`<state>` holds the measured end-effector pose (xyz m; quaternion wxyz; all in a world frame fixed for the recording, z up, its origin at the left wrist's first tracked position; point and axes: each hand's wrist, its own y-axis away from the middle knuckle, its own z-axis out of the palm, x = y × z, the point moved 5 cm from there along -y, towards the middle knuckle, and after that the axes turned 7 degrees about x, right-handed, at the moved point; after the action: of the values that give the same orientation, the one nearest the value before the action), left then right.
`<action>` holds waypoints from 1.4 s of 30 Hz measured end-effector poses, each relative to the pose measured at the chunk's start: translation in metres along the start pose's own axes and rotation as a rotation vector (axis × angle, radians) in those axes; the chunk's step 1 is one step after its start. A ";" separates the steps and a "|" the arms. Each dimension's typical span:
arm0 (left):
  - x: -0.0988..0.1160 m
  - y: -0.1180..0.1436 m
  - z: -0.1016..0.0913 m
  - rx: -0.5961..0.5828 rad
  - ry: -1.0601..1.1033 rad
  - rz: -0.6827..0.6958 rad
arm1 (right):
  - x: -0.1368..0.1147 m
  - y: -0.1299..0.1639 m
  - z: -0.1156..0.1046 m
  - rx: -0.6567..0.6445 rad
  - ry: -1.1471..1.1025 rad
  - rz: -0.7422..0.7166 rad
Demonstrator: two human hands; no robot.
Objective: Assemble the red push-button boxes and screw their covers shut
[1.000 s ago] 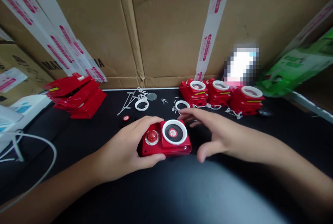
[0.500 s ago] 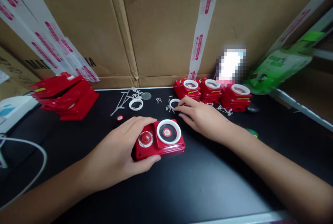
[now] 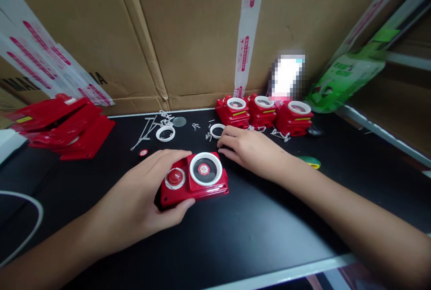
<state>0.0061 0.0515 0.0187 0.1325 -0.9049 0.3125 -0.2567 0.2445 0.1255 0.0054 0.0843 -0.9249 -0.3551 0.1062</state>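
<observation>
A: What does the left hand (image 3: 141, 200) hold?

B: It grasps the red toy housing (image 3: 193, 183), thumb under the near edge and fingers curled over the far left corner, pinning it flat on the black tabletop (image 3: 256, 236). The housing lies near the table's middle and bears a red knob (image 3: 175, 177) beside a white-rimmed dial (image 3: 205, 169).

A: And the right hand (image 3: 251, 151)?

B: It rests palm down just behind the housing, fingers loosely spread and closed on nothing, their tips touching the table beside a loose white ring (image 3: 217, 130) and a scatter of small screws (image 3: 202, 128).

A: How is this step best handled?

B: Probably by keeping the housing level and steady under the left hand while the right pinches one small part cleanly, without dragging its neighbours.

A: What else is shown?

B: Three assembled red units (image 3: 262, 112) stand along the cardboard wall (image 3: 195, 34); red shells (image 3: 63, 126) are stacked at far left.
</observation>
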 end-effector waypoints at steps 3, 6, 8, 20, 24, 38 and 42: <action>0.001 0.000 0.000 0.001 -0.007 -0.001 | -0.001 0.000 0.002 -0.002 -0.042 0.005; 0.001 0.000 0.000 0.007 -0.025 -0.002 | -0.002 -0.001 0.005 0.017 -0.090 0.030; 0.002 0.001 0.000 0.013 -0.034 0.004 | -0.001 -0.002 0.005 0.036 -0.125 0.045; 0.004 0.004 0.001 0.022 -0.055 -0.055 | -0.003 0.020 -0.047 0.057 -0.679 0.123; 0.004 0.002 0.000 0.027 -0.034 -0.063 | -0.014 0.019 -0.026 -0.154 -0.725 0.151; 0.009 0.003 0.001 -0.023 0.024 0.001 | -0.016 0.018 -0.018 -0.223 -0.660 0.170; 0.009 0.005 0.001 -0.019 0.003 -0.004 | -0.011 0.020 -0.027 -0.179 -0.752 0.201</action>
<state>0.0101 0.0422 0.0193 0.1229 -0.9063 0.3135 -0.2555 0.2565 0.1014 0.0282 -0.1434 -0.8553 -0.2767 0.4138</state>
